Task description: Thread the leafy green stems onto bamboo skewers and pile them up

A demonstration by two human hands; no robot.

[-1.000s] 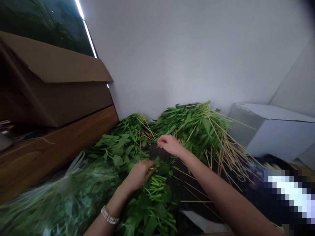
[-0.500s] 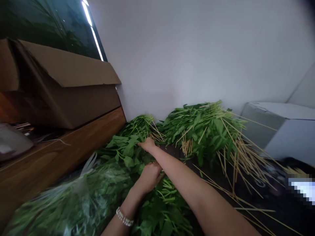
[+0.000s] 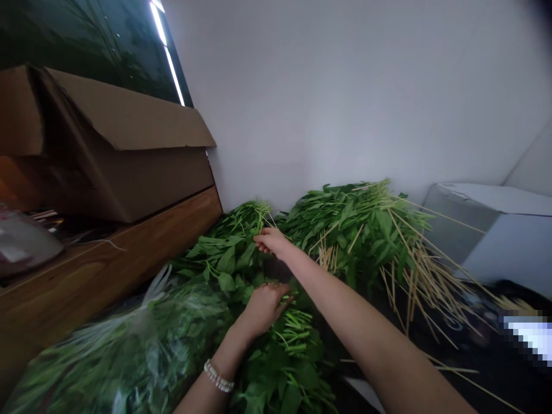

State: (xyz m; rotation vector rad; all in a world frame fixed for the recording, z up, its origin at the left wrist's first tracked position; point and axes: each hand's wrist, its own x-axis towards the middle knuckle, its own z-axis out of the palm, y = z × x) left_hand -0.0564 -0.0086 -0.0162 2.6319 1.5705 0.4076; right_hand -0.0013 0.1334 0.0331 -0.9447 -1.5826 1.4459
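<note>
My left hand (image 3: pixel 266 307), with a beaded bracelet on its wrist, is closed around cut green stems (image 3: pixel 288 297) of leafy greens; their tips show past the thumb. Just below it lies a bunch of leafy greens (image 3: pixel 297 330), stem ends up. Farther off, my right hand (image 3: pixel 273 242) has its fingers curled in a pinch at the edge of a back bunch of greens (image 3: pixel 248 217). What those fingers hold, if anything, is hidden. Loose leafy stems (image 3: pixel 226 261) spread left of both hands.
To the right, a large heap of greens (image 3: pixel 345 210) lies with many thin wooden sticks (image 3: pixel 425 264). A clear plastic bag of greens (image 3: pixel 142 339) fills the lower left. A cardboard box (image 3: pixel 142 172) stands on a wooden ledge (image 3: pixel 172 224); a white box (image 3: pixel 509 230) is far right.
My right hand has shifted slightly up and right, away from the loose leaves. My left hand stays nearly in place, with stem tips now showing. A white edge has come into view at the bottom.
</note>
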